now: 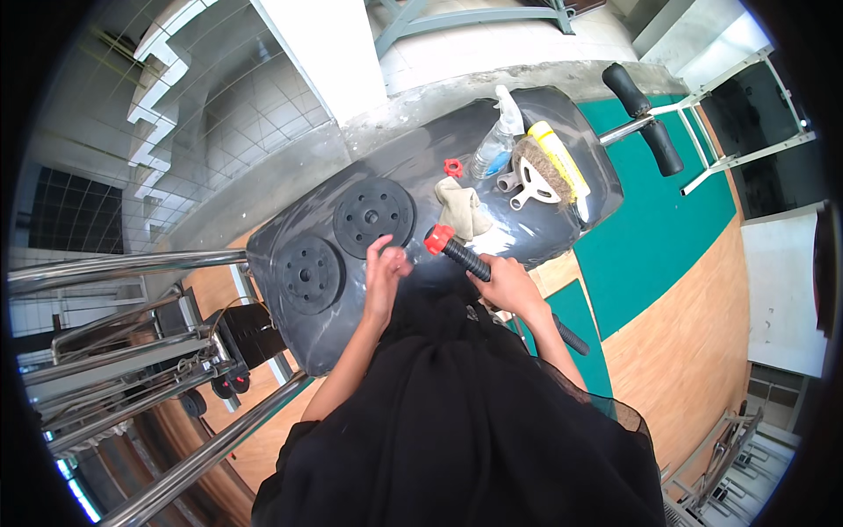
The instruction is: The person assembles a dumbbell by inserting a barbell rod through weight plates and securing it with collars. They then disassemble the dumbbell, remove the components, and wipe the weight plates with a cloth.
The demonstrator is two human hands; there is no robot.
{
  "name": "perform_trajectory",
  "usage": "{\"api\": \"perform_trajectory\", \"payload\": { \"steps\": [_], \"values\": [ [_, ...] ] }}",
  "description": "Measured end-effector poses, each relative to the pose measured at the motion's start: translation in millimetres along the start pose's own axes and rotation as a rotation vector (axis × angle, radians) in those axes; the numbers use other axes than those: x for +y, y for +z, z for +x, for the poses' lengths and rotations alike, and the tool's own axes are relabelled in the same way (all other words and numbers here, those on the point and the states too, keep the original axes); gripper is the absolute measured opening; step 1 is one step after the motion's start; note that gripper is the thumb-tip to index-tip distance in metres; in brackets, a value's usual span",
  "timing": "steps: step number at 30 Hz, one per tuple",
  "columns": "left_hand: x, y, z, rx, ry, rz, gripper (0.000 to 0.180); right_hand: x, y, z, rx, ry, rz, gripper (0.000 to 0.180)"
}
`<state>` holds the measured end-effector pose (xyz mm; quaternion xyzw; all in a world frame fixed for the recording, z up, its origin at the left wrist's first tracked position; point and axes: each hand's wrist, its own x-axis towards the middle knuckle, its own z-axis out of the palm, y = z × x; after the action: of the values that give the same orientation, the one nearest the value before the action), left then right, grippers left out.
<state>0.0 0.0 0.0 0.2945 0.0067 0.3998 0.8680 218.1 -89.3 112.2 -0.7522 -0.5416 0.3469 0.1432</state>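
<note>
My right hand (507, 285) grips a black ribbed dumbbell bar (468, 260), which slants across in front of me. A red star-shaped collar (439, 238) sits on the bar's upper left end; its other end shows past my right wrist. To the left of the collar, my left hand (384, 283) is raised with fingers apart and slightly curled, holding nothing. Beyond that hand, two round black weight plates, the larger (356, 230) and the smaller (304, 294), lie flat on the padded bench (413, 145). A loose red collar (452, 167) and a crumpled beige cloth (460, 209) lie right of them.
Farther right on the bench are a clear spray bottle (497, 147), a bristled brush with a pale frame (537, 180) and a yellow tube-shaped item (558, 156). Chrome bars (132, 266) of gym equipment run on the left. A black foam roller (660, 147) sticks out at right.
</note>
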Motion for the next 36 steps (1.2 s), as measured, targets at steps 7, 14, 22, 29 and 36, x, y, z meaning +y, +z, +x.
{"api": "perform_trajectory", "payload": {
  "steps": [7,14,22,29,36],
  "values": [
    [12.3,78.9,57.0,0.171,-0.289,0.542,0.074,-3.6,-14.4,-12.4,-0.089,0.035,-0.024,0.021],
    [12.8,82.6,103.7,0.207,-0.713,1.101,0.023,6.7,-18.9,-8.7,-0.041,0.093,0.015,0.021],
    [9.5,66.9,105.6,-0.050,-0.730,0.586,0.071,33.5,-32.9,-13.2,-0.039,0.159,0.122,0.022],
    [-2.1,76.0,107.8,-0.053,-0.261,0.853,0.068,38.5,-36.2,-8.7,-0.026,0.167,0.155,0.021],
    [7.0,75.3,133.5,0.040,-0.582,0.922,0.036,35.0,-32.9,-6.1,-0.020,0.135,0.115,0.022]
  ]
}}
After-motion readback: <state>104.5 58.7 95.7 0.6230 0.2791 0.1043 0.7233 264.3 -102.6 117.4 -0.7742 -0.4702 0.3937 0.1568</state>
